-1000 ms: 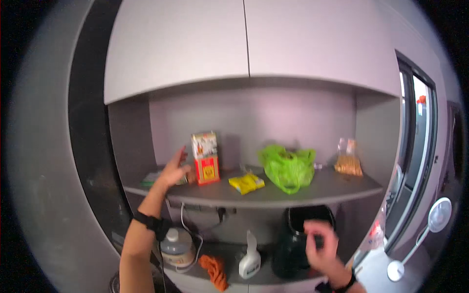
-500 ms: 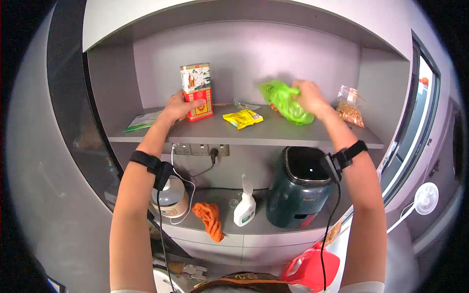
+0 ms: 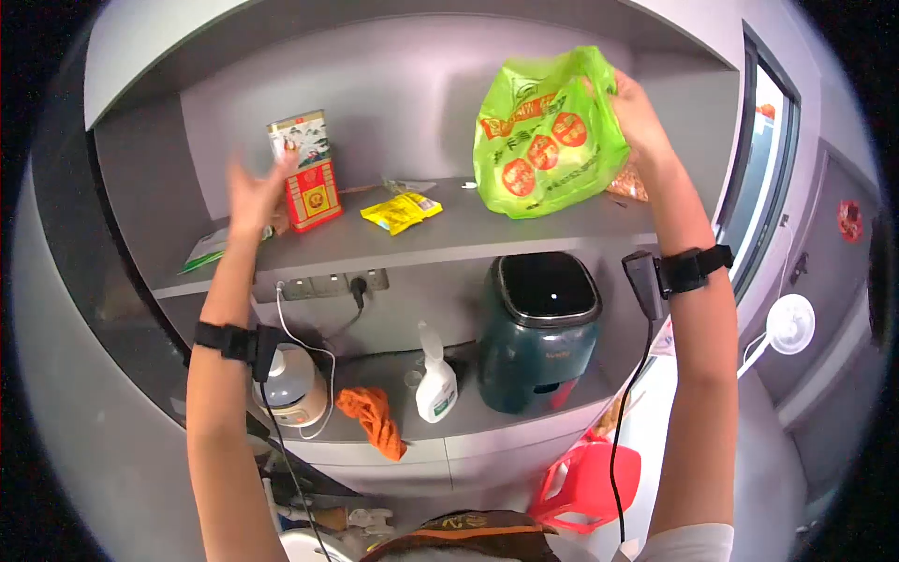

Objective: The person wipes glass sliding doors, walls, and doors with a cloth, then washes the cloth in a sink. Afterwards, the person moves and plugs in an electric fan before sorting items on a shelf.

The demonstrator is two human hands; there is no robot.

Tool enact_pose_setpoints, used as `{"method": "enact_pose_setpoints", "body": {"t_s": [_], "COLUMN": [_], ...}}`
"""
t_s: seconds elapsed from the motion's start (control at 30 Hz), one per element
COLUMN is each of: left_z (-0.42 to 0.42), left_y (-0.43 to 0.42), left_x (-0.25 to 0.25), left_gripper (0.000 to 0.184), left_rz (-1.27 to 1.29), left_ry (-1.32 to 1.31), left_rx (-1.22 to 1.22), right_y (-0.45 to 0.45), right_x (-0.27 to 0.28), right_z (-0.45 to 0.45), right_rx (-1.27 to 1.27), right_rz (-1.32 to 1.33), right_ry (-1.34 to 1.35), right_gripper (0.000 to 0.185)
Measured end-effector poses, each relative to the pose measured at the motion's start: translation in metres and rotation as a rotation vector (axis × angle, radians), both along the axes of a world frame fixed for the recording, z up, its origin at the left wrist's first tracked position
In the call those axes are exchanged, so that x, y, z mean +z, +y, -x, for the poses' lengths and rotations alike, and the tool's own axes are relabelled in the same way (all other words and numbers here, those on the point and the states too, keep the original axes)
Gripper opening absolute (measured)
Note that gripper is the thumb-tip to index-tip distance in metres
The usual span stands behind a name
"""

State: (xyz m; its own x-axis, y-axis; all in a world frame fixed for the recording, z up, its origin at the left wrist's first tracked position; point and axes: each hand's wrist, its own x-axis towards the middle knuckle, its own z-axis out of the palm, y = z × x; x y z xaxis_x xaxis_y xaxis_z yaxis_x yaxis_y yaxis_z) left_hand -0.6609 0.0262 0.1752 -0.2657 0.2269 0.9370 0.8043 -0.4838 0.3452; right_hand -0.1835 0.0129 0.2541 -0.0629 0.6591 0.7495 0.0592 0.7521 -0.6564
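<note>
My right hand [image 3: 637,112] grips the rim of a green plastic bag [image 3: 543,140] with red and yellow print, holding it spread out above the upper shelf. My left hand [image 3: 253,197], slightly blurred, is open with fingers apart just left of a red and gold tin [image 3: 314,192], which stands upright on the shelf. Whether the hand touches the tin I cannot tell. A yellow packet [image 3: 402,213] lies on the shelf between the tin and the bag. Behind the green bag, a bag of brown bits [image 3: 629,181] is partly hidden.
A flat green and white packet [image 3: 208,249] lies at the shelf's left. On the counter below are a small cooker [image 3: 298,393], an orange cloth [image 3: 373,420], a white spray bottle [image 3: 436,389] and a dark air fryer [image 3: 538,351]. A red stool [image 3: 595,482] stands lower right.
My right hand has lifted the crumpled green bag from the shelf, and the bag has spread open. My left hand has let go of the tin and moved to its left. The view has shifted.
</note>
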Motion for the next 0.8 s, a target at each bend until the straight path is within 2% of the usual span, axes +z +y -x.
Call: {"method": "enact_pose_setpoints", "body": {"t_s": [0.07, 0.1, 0.17, 0.23, 0.27, 0.3, 0.33, 0.37, 0.4, 0.43, 0.47, 0.53, 0.57, 0.63, 0.67, 0.7, 0.73, 0.8], "left_z": [-0.008, -0.028, -0.06, -0.096, -0.112, -0.121, -0.133, -0.138, -0.14, -0.14, -0.139, -0.142, -0.142, -0.142, -0.138, -0.137, -0.134, -0.131], "left_y": [-0.024, -0.053, -0.095, -0.144, -0.16, -0.166, -0.174, -0.181, -0.19, -0.192, -0.197, -0.192, -0.188, -0.192, -0.191, -0.193, -0.197, -0.204], "left_x": [0.013, 0.019, 0.012, -0.002, -0.013, -0.024, -0.035, -0.043, -0.049, -0.062, -0.067, -0.114, -0.136, -0.18, -0.192, -0.205, -0.212, -0.224], "left_gripper": [0.056, 0.046, 0.029, 0.027, 0.034, 0.043, 0.052, 0.057, 0.06, 0.06, 0.063, 0.056, 0.056, 0.058, 0.055, 0.052, 0.048, 0.044], "left_rz": [-0.473, -0.561, -0.332, -0.012, 0.019, 0.034, 0.072, 0.179, 0.397, 0.673, 0.944, 1.166, 1.203, 1.068, 1.14, 1.142, 1.146, 1.08], "left_ry": [0.129, 0.107, 0.091, 0.175, 0.228, 0.273, 0.178, 0.106, 0.033, -0.033, -0.02, 0.076, 0.032, 0.07, 0.042, -0.132, -0.183, -0.294], "left_rx": [0.131, -0.035, -0.499, -0.863, -0.927, -0.985, -1.119, -1.233, -1.317, -1.423, -1.513, -1.571, -1.571, -1.376, -1.34, -1.407, -1.339, -1.327], "right_y": [-0.032, -0.045, -0.071, -0.111, -0.133, -0.142, -0.149, -0.155, -0.162, -0.17, -0.177, -0.174, -0.168, -0.161, -0.16, -0.162, -0.166, -0.171], "right_x": [0.002, 0.002, -0.007, -0.025, -0.04, -0.062, -0.086, -0.108, -0.126, -0.144, -0.159, -0.199, -0.218, -0.257, -0.273, -0.282, -0.287, -0.3], "right_z": [0.016, 0.02, 0.028, 0.043, 0.051, 0.056, 0.058, 0.059, 0.064, 0.069, 0.083, 0.099, 0.102, 0.105, 0.102, 0.1, 0.099, 0.095], "right_rx": [-0.03, -0.142, -0.153, -0.253, -0.341, -0.304, -0.267, -0.079, -0.013, 0.048, -0.005, 0.225, 0.247, 0.357, 0.39, 0.401, 0.414, 0.425], "right_rz": [-0.097, -0.138, -0.221, -0.329, -0.357, -0.369, -0.374, -0.287, -0.23, -0.177, -0.158, 0.099, 0.144, 0.278, 0.328, 0.32, 0.302, 0.303], "right_ry": [0.079, 0.064, 0.105, 0.114, 0.081, 0.12, 0.16, 0.067, -0.073, -0.217, -0.414, -0.447, -0.442, -0.439, -0.444, -0.453, -0.461, -0.48], "right_gripper": [0.027, 0.027, 0.028, 0.029, 0.03, 0.029, 0.028, 0.027, 0.027, 0.027, 0.028, 0.029, 0.029, 0.026, 0.027, 0.03, 0.032, 0.035]}}
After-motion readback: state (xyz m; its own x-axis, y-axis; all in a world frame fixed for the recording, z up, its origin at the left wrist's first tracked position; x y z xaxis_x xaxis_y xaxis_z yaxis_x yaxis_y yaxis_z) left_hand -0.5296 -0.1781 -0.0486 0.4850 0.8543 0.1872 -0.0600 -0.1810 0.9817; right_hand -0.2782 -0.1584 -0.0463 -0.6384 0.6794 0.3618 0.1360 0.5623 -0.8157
